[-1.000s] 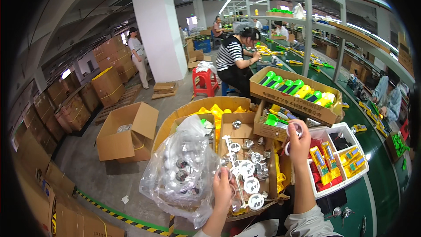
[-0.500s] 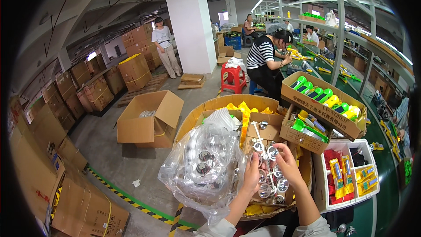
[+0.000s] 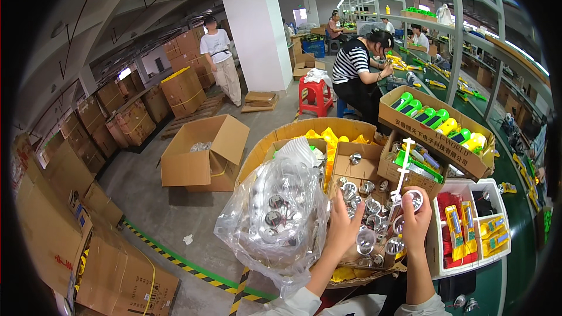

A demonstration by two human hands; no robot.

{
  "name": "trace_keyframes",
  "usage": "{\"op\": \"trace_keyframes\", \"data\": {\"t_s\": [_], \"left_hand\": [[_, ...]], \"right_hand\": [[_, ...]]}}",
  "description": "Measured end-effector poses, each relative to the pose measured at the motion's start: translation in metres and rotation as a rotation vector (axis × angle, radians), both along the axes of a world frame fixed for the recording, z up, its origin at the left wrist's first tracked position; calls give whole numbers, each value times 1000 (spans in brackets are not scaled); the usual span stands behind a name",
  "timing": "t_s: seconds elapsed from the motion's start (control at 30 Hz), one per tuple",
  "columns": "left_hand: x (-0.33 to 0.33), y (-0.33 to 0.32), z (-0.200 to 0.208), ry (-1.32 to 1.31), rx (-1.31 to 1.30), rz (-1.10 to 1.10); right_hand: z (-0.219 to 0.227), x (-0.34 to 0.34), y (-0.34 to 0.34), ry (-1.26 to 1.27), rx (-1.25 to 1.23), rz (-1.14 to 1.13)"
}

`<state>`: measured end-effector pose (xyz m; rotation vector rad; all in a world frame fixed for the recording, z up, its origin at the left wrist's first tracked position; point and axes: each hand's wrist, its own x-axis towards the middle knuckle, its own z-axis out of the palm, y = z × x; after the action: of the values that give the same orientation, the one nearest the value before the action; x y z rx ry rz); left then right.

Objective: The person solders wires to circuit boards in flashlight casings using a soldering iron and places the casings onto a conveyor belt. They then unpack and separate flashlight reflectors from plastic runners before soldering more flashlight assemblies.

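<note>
My right hand is closed on a white plastic strip with shiny reflector cups along it; one cup shows at my fingertips. The strip stands tilted above an open cardboard box. Loose silver reflector cups, several with thin wires, lie in that box. My left hand is over the box's near left side, thumb and fingers apart, next to the cups and apart from the strip. Left of it sits a clear plastic bag with more round silver parts.
A large round carton with yellow parts surrounds the box. On the right are a white foam tray and a carton of green and yellow lamps. A co-worker sits at the green bench; another person stands by the pillar.
My hands have moved apart. The right has gone right with the strip, which now stands more upright; the left has let go of it. The standing person has shifted slightly.
</note>
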<state>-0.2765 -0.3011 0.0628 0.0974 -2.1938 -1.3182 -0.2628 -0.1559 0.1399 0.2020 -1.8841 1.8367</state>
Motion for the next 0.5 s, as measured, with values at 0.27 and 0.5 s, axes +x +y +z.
{"op": "trace_keyframes", "data": {"t_s": [0.27, 0.5], "left_hand": [[38, 8, 16, -377, 160, -717], [37, 7, -16, -147, 726, -906]], "right_hand": [[-21, -14, -2, -25, -80, 44], [-33, -20, -21, -210, -312, 296]]}}
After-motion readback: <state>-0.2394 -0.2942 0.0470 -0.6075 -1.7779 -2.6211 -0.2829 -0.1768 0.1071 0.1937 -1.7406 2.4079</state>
